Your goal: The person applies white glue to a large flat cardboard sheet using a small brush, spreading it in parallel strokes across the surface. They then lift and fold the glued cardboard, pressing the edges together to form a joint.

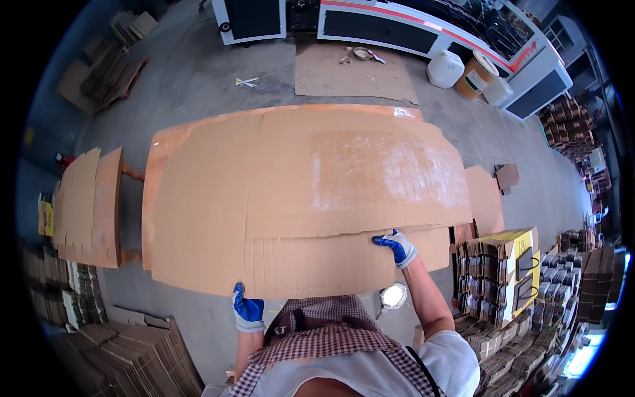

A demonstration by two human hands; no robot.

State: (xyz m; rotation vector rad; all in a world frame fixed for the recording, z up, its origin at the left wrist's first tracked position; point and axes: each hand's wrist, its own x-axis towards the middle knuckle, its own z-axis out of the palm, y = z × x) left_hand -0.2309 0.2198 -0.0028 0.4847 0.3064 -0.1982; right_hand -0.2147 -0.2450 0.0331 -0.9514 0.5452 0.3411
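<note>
A big brown cardboard sheet (198, 198) lies on an orange-topped table (151, 172). Over its right part rests a second cardboard piece (284, 178), its upper face marked by a shiny, scuffed patch. My left hand (249, 311), in a blue-and-white work glove, is closed at the near edge of the lower sheet, one fingertip over the rim; its other fingers are partly hidden. Farther right, my right hand (397, 249), gloved alike, pinches the near edge of the upper piece. Below that edge, the lower cardboard shows several parallel crease lines.
Bundled cardboard stacks (489, 278) stand close on my right, more stacks (132, 357) at lower left. A smaller cardboard-topped table (106, 205) is at left. Beyond the table are a floor cardboard (350, 76), a white jug (445, 69), a drum (476, 76) and a large machine (383, 26).
</note>
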